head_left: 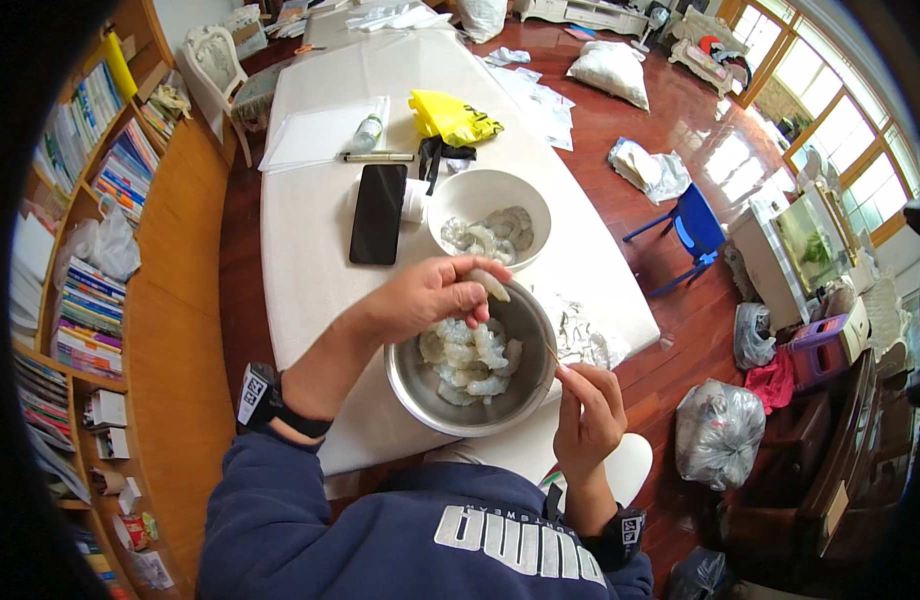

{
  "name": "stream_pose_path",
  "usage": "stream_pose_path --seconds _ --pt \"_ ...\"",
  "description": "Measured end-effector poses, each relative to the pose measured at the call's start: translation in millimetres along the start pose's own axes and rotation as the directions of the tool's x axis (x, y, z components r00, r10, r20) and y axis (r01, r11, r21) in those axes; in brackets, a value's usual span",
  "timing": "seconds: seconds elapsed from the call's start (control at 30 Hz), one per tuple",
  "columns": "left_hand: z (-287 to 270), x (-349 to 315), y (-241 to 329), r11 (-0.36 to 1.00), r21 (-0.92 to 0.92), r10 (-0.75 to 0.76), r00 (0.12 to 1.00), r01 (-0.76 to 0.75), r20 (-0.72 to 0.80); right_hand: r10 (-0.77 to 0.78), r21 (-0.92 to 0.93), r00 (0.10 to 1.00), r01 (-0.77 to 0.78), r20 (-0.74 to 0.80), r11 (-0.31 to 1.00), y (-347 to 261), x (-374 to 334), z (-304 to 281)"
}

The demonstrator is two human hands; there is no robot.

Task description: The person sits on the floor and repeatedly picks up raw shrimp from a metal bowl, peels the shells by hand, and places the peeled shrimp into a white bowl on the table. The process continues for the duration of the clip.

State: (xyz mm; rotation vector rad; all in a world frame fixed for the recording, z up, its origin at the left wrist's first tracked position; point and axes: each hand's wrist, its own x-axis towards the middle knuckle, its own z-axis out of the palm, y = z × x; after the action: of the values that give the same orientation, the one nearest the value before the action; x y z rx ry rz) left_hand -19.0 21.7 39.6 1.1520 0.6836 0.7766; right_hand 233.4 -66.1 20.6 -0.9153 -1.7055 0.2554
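Observation:
My left hand [425, 298] is closed on a peeled shrimp [490, 284], pinching it above the far rim of a steel bowl [405, 385]. Inside that bowl lies a heap of pale peeled shrimp [468, 362]. At the bowl's right side, my right hand [588, 412] pinches a thin toothpick [552, 354], its tip pointing up and to the left, apart from the shrimp. Just beyond the steel bowl stands a white bowl [536, 205] with greyer shrimp [495, 235] in it. A pile of shell scraps [583, 338] rests on the table right of the steel bowl.
A black phone [379, 215] leans left of the white bowl on the pale table [310, 240]. Farther off are a pen [378, 157], a small bottle [368, 132] and a yellow plastic bag [450, 118]. A blue chair [698, 228] stands to the right, a bookshelf [150, 330] left.

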Motion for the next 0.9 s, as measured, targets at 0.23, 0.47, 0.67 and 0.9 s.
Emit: stream_pose_path --seconds 0.23,0.47,0.67,0.9 --pt "34.6 -13.5 -24.7 0.999 0.022 0.027 0.99 -0.024 -0.141 -0.107 0.015 0.991 0.106 0.078 0.994 -8.2 4.2 20.1" --pt "38.6 -14.6 -29.1 0.997 -0.059 0.05 0.99 -0.059 -0.133 -0.227 -0.092 0.965 0.24 0.129 0.966 -7.5 7.3 31.4" --pt "38.9 -15.4 -30.4 0.993 -0.096 0.051 0.987 -0.067 -0.153 -0.251 -0.14 0.958 0.27 0.14 0.953 -5.6 5.9 34.8" --pt "39.9 -16.1 -30.1 0.993 -0.102 0.047 0.986 -0.064 -0.161 -0.239 -0.143 0.962 0.258 0.134 0.956 -5.3 5.2 36.7"
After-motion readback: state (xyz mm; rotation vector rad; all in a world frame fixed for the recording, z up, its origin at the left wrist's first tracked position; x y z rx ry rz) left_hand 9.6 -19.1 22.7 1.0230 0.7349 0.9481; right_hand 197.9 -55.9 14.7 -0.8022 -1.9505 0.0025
